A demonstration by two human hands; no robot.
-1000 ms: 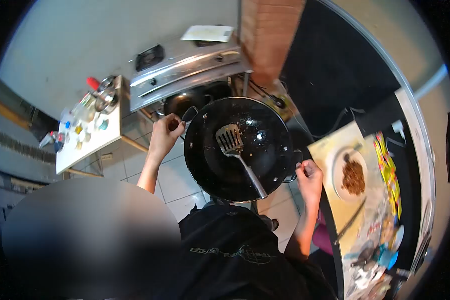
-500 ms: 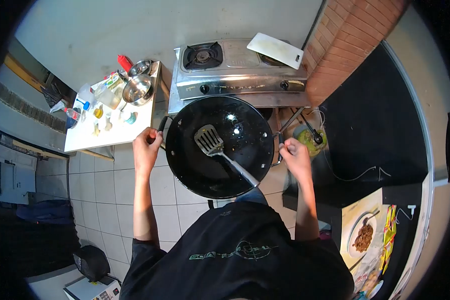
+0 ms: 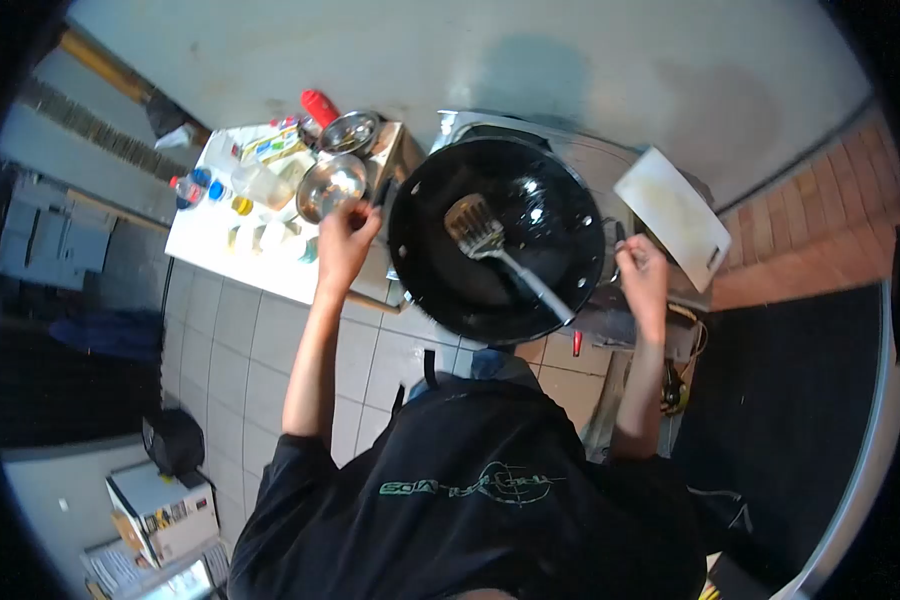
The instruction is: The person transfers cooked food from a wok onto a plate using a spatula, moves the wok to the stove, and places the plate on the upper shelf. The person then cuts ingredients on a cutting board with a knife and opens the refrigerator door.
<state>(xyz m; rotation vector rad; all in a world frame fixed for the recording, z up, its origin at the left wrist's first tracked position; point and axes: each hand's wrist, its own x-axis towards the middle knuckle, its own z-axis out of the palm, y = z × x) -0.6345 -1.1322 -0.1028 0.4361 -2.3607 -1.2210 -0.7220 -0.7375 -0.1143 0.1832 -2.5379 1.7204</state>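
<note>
A large black wok point(image 3: 430, 262) is held up in front of my body, over the front of the gas stove. My left hand point(image 3: 346, 245) is closed around its left handle, and my right hand point(image 3: 643, 278) grips the handle on the opposite side. Inside the wok lies a slotted spatula point(image 3: 533, 283), its head toward the far left and its grey handle resting across the near right rim. The wok's inner surface looks wet and shiny. Most of the stove point(image 3: 595, 160) is hidden behind the wok.
A white cutting board point(image 3: 675, 218) lies on the stove's right side, by a brick pillar point(image 3: 820, 215). On the left, a white table point(image 3: 255, 270) bears metal bowls point(image 3: 332, 186), a red bottle point(image 3: 318, 107) and several containers. A white box point(image 3: 165, 520) stands behind at lower left.
Both hands have carried the wok forward and upward, from in front of the stove to over it. The spatula moved along inside. My view has turned, and the plate of food left the frame.
</note>
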